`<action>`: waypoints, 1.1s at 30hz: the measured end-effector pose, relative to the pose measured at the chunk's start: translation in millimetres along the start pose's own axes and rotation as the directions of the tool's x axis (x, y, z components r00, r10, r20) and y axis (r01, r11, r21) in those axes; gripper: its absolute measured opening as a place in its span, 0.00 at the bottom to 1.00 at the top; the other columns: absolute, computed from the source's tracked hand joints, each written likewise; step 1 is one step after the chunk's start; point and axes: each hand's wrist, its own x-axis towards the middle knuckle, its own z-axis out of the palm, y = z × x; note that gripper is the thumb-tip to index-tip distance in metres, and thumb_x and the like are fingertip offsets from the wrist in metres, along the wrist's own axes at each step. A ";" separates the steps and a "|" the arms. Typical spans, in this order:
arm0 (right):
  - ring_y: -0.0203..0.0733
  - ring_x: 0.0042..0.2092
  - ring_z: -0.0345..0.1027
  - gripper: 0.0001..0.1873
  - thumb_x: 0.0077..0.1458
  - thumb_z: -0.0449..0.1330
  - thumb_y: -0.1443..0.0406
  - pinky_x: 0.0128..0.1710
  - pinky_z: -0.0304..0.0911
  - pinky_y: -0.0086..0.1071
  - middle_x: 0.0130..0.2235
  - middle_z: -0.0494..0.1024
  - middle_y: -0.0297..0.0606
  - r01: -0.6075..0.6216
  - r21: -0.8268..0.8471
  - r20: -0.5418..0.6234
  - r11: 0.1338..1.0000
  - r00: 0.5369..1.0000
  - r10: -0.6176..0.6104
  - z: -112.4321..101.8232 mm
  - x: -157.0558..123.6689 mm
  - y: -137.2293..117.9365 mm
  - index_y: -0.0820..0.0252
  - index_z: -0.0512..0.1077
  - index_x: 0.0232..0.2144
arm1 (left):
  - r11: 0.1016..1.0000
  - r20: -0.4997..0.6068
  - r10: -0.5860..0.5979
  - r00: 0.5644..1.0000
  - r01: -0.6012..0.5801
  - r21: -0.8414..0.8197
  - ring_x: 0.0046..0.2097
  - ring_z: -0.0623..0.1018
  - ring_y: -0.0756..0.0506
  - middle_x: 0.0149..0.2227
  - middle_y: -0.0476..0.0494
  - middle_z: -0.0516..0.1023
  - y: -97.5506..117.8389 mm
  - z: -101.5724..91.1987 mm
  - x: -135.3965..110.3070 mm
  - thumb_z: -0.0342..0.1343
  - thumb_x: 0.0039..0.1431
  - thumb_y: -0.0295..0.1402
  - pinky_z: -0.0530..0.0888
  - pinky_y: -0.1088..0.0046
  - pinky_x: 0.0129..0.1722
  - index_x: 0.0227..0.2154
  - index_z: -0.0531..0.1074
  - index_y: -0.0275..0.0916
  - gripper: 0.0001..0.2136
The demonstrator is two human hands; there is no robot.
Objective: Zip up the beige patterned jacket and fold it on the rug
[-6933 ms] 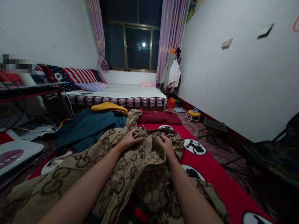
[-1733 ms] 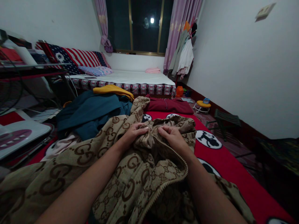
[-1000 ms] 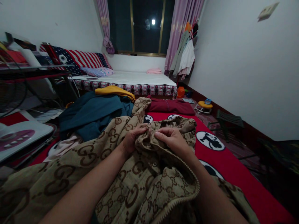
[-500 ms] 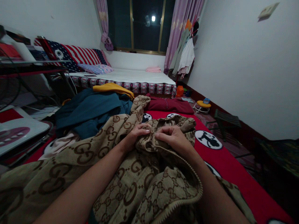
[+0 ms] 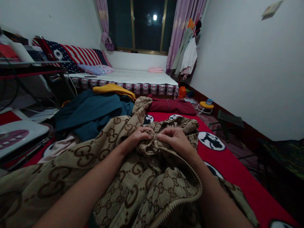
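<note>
A tan jacket (image 5: 137, 177) with brown letter prints lies spread over a red blanket (image 5: 232, 161). Its zipper (image 5: 196, 177) runs in a loose curve down the right side, teeth apart. At the bottom end of the zipper, my left hand (image 5: 140, 136) pinches one edge of the jacket between thumb and finger. Close beside it, my right hand (image 5: 174, 139) is closed on the other zipper edge. Their fingertips nearly meet. The zipper's slider is too small to make out.
Teal clothing (image 5: 95, 110) with a yellow garment (image 5: 114, 89) on top lies behind on the left. A folded maroon garment (image 5: 171, 106) is at the back. A yellow stool (image 5: 206, 105) and a dark folding stool (image 5: 229, 120) stand right. A bed (image 5: 128, 77) is beyond.
My right hand's fingers have closed more tightly at the zipper edge. Both hands stay nearly in place, and the view has shifted slightly.
</note>
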 end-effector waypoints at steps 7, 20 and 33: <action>0.36 0.26 0.62 0.10 0.44 0.62 0.61 0.27 0.56 0.29 0.22 0.74 0.35 0.151 -0.110 -0.164 0.982 0.972 -0.168 7.4 0.4 4.8 0.63 0.75 0.20 | 0.987 0.097 0.015 0.995 -0.030 0.158 0.25 0.65 0.52 0.21 0.51 0.69 4.9 5.8 0.1 0.56 0.39 0.31 0.61 0.77 0.25 0.22 0.72 0.35 0.06; 0.40 0.32 0.69 0.12 0.47 0.61 0.59 0.34 0.62 0.31 0.30 0.80 0.38 0.129 -0.059 -0.025 0.990 0.991 -0.130 -3.2 4.5 2.4 0.63 0.79 0.29 | 0.801 0.119 0.277 0.953 -0.298 0.520 0.33 0.69 0.47 0.27 0.49 0.71 14.1 5.5 -5.1 0.54 0.52 0.36 0.64 0.76 0.33 0.28 0.74 0.36 0.09; 0.38 0.28 0.63 0.14 0.49 0.58 0.59 0.29 0.55 0.29 0.23 0.74 0.36 0.124 -0.248 -0.073 0.961 0.987 -0.146 -22.2 3.7 -3.0 0.63 0.75 0.21 | 0.266 0.156 0.698 0.699 -0.456 0.849 0.48 0.71 0.41 0.43 0.40 0.73 34.8 27.1 -15.1 0.56 0.54 0.28 0.66 0.66 0.50 0.41 0.72 0.39 0.10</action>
